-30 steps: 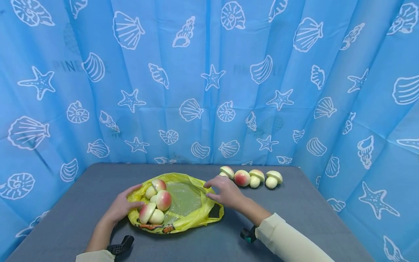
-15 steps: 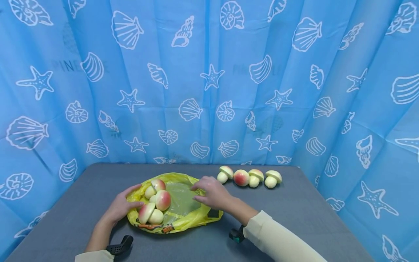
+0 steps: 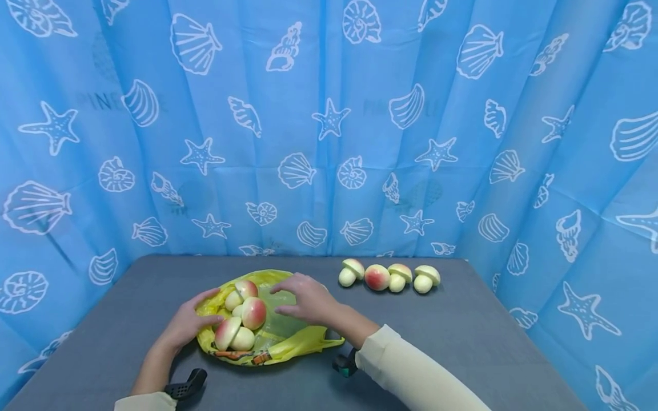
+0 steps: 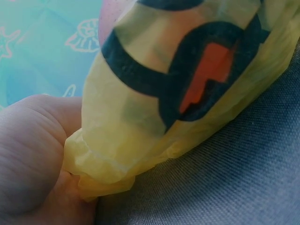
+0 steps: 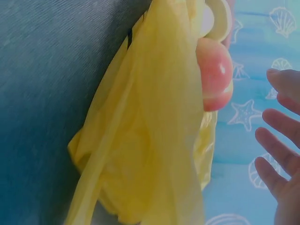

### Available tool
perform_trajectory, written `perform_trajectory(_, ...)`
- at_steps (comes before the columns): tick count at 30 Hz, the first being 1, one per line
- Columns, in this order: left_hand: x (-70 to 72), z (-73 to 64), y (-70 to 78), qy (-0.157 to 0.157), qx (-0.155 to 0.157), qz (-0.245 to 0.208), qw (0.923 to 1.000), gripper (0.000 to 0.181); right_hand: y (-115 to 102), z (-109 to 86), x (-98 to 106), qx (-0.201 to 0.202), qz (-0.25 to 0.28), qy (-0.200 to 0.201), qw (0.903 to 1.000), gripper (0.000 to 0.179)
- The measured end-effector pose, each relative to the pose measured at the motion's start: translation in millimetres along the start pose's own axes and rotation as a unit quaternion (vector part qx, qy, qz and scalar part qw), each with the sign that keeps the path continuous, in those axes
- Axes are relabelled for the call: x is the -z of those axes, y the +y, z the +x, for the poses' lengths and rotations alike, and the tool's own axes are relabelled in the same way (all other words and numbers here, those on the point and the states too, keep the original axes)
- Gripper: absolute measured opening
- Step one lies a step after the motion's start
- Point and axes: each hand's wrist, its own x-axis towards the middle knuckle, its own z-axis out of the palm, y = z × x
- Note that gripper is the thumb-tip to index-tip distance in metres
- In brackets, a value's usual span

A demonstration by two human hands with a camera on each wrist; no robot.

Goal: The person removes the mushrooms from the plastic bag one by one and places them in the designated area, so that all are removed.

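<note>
A yellow plastic bag [image 3: 288, 349] lies open-mouthed on the table, with three toy mushrooms inside its left part. These have pale stems and pink-tinged caps: one at the back [image 3: 247, 289], one in the middle [image 3: 254, 313] and one in front [image 3: 228, 333]. My left hand [image 3: 186, 322] grips the bag's left edge, thumb over the rim by the mushrooms; in the left wrist view yellow plastic [image 4: 98, 159] sits within that hand. Over the bag's mouth hovers my right hand [image 3: 308, 299], fingers spread and holding nothing; the right wrist view shows its fingers [image 5: 276, 136] apart from the bag.
Several more toy mushrooms stand in a row at the table's back right, among them a leftmost one [image 3: 352, 272], a red-capped one [image 3: 377, 277] and a rightmost one [image 3: 426, 278]. A blue shell-print curtain [image 3: 329, 188] hangs behind the grey table [image 3: 452, 342].
My right hand has moved left from the bag's right edge to over its mouth, near the mushrooms. The leftmost mushroom of the row is now fully visible. My left hand keeps its place.
</note>
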Motion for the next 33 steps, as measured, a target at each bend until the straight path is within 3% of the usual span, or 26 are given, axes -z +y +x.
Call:
perform_trajectory(13,1.2,3.0,-4.7,-0.002,0.016,-0.002,0.9999,0.078,-10,23.6,-19,-0.011,0.024,-0.049,0.9985,0.052)
perform_trajectory(25,-0.7,3.1,-1.0,-0.003,0.02,0.009,0.9998,0.078,-17,28.7,-38,-0.024,-0.008,-0.127,0.9916,0.072)
perform_trajectory(33,0.9,0.9,2.5,-0.007,0.012,0.008,0.9999,0.078,-15,30.7,-45,-0.024,-0.028,-0.15,0.9879,0.079)
